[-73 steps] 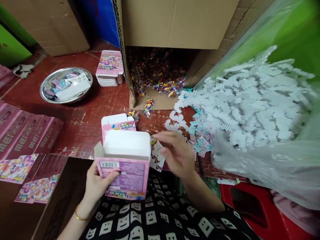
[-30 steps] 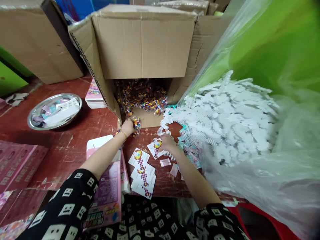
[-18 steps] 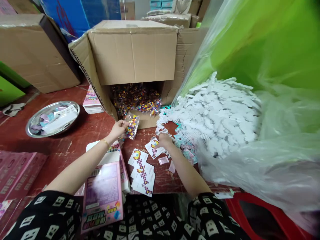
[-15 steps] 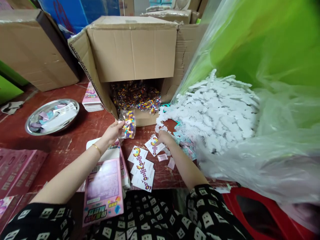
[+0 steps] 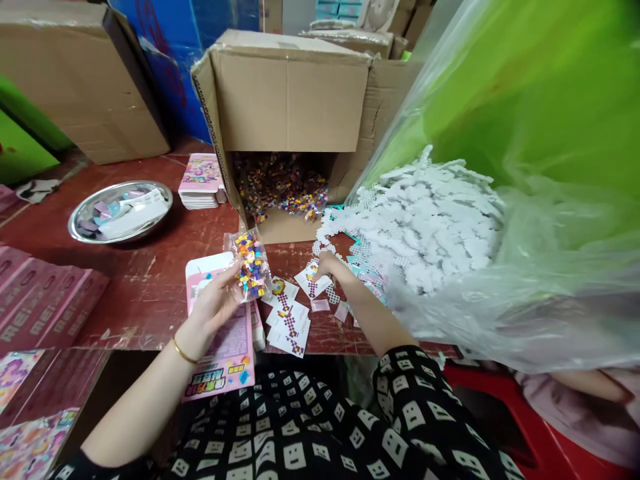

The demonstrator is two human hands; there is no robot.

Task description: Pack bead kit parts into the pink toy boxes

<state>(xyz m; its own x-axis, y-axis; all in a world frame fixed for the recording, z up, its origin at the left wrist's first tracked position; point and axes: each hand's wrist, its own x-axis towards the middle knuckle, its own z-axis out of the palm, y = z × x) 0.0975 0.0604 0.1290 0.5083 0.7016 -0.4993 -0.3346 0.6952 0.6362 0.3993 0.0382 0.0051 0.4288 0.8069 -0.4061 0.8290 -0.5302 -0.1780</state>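
Note:
My left hand pinches a small clear bag of coloured beads above a pink open carton that lies at the table's near edge. My right hand rests fingers-down on a printed pattern card and white pegboard pieces at the foot of a large white pegboard heap. More pattern cards lie fanned out between my hands. A tipped cardboard box behind them holds several more bead bags.
A steel bowl with small packets sits at the left. A stack of pink cartons stands beside the box. Flat pink cartons lie at the far left. A clear plastic bag spills over a red stool on the right.
My left hand has lifted a bead bag from the box mouth and drawn it back over the pink carton. My right hand has stayed on the card by the pegboard heap.

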